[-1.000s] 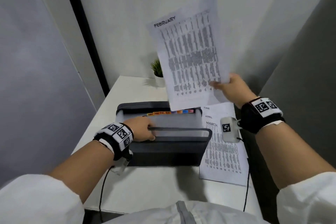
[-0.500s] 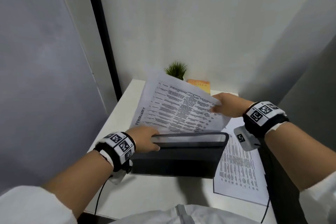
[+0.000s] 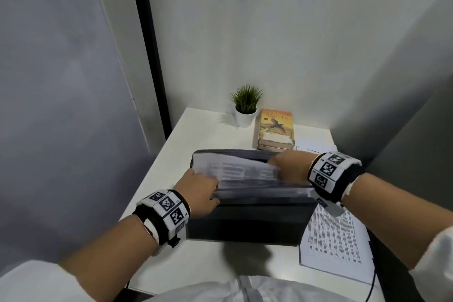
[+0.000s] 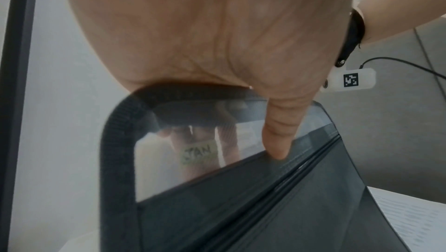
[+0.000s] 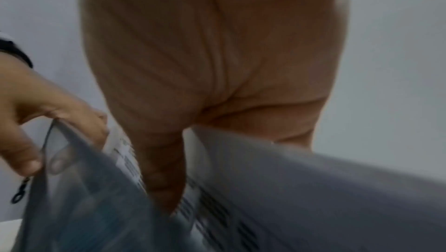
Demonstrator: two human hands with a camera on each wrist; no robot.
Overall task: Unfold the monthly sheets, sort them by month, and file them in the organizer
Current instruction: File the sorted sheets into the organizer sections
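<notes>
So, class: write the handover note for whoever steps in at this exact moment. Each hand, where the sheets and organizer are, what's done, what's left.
Left hand: grips the organizer's transparent front divider at its top edge, holding it open; a JAN tab shows behind it.
Right hand: holds a printed sheet, partly lowered into the organizer.
Remaining sheets: stacked on the table, right of the organizer.
Done: this sheet unfolded and entering a slot; which slot I cannot tell.
Left: seat it, then file the stack by month.
</notes>
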